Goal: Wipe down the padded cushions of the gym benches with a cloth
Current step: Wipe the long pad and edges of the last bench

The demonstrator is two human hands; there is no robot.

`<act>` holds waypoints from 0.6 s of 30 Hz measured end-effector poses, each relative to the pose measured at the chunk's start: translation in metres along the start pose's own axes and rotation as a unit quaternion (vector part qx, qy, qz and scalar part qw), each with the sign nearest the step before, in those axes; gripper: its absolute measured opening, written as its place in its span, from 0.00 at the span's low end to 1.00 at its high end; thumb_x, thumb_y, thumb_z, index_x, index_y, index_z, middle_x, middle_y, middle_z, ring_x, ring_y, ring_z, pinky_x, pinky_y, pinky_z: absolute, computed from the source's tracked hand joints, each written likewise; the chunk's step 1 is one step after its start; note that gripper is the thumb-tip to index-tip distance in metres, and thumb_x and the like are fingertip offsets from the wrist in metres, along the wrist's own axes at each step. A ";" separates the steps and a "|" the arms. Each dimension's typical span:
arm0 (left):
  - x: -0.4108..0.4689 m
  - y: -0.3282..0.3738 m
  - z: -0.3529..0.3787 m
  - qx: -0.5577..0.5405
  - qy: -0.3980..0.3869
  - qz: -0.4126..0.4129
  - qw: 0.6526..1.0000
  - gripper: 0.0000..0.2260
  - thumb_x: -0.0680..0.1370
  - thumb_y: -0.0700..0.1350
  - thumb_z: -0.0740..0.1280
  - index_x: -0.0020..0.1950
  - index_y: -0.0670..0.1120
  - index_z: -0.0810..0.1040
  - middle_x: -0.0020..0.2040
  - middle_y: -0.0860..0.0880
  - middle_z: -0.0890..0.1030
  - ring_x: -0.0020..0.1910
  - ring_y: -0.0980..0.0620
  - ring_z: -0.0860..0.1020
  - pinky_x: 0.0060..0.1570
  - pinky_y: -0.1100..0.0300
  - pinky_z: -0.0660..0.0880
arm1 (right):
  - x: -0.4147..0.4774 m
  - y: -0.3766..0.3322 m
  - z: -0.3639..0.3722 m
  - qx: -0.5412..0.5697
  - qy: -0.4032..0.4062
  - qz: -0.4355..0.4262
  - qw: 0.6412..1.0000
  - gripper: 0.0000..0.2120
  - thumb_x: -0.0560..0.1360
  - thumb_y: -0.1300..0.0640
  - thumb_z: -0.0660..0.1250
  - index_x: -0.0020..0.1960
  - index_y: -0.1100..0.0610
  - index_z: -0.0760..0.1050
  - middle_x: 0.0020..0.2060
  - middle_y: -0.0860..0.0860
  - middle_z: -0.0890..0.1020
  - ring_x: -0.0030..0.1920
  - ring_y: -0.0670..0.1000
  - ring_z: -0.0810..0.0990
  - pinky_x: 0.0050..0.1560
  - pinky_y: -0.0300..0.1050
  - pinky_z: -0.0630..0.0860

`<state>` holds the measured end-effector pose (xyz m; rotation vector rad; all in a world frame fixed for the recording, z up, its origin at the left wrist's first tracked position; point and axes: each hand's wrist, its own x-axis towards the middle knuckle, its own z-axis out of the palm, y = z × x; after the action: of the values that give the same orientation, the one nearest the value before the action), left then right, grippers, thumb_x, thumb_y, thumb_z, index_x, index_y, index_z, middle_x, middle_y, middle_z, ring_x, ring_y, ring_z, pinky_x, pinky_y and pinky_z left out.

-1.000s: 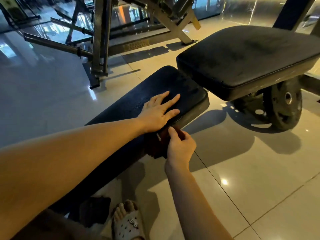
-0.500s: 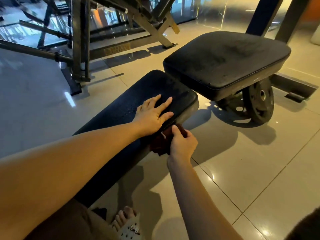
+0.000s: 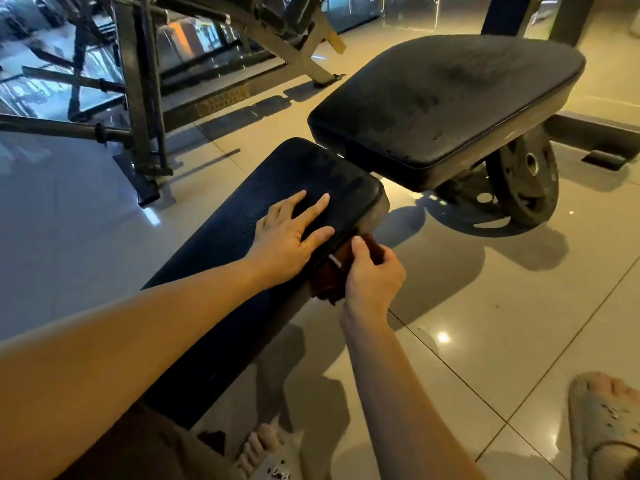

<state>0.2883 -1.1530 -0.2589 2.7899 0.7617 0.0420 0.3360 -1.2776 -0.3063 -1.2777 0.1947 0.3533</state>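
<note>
Right hand [image 3: 374,275] is gripping the cloth [image 3: 329,280] against the side edge of the long cushion [image 3: 311,178].
Left hand [image 3: 287,240] is resting flat on top; smudged seat cushion [image 3: 450,105], upper right, is likely awaiting wiping.

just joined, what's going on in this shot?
A person is cleaning a gym bench. The left hand lies flat, fingers spread, on top of the long black pad near its end. The right hand grips a reddish-brown cloth against that pad's side edge. Nothing touches the wider seat pad beyond it. A weight plate stands on the floor below that pad.
</note>
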 end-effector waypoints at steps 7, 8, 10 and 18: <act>0.021 0.014 -0.006 -0.042 0.152 0.052 0.986 0.24 0.82 0.58 0.64 0.77 0.54 0.69 0.74 0.51 0.68 0.74 0.51 0.63 0.74 0.46 0.58 | -0.038 0.026 -0.006 -0.041 -0.082 -0.018 0.996 0.04 0.80 0.57 0.70 0.45 0.53 0.79 0.36 0.47 0.82 0.40 0.47 0.84 0.40 0.50 0.85; 0.025 0.019 -0.002 -0.049 0.155 0.049 0.986 0.24 0.82 0.58 0.62 0.77 0.54 0.68 0.74 0.51 0.67 0.74 0.51 0.63 0.75 0.46 0.59 | -0.025 0.019 -0.007 -0.057 -0.080 -0.050 0.994 0.05 0.79 0.57 0.71 0.45 0.52 0.79 0.35 0.47 0.82 0.39 0.46 0.83 0.42 0.49 0.84; 0.028 0.025 0.008 -0.052 0.161 0.036 0.985 0.24 0.83 0.59 0.57 0.79 0.55 0.66 0.75 0.50 0.65 0.74 0.50 0.62 0.75 0.46 0.59 | 0.013 -0.010 -0.009 -0.091 -0.051 -0.129 0.986 0.05 0.79 0.57 0.70 0.44 0.54 0.78 0.35 0.46 0.80 0.39 0.43 0.80 0.41 0.41 0.80; 0.030 0.019 0.017 -0.062 0.186 0.033 0.980 0.24 0.82 0.60 0.56 0.78 0.58 0.65 0.72 0.53 0.65 0.72 0.51 0.62 0.73 0.46 0.61 | 0.013 -0.011 -0.018 -0.156 -0.104 -0.214 0.959 0.06 0.81 0.59 0.67 0.45 0.54 0.77 0.34 0.43 0.78 0.37 0.41 0.79 0.37 0.30 0.71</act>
<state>0.3251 -1.1582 -0.2719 2.7161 0.7170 0.6162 0.3528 -1.2952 -0.3061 -1.5395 -0.3266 0.1438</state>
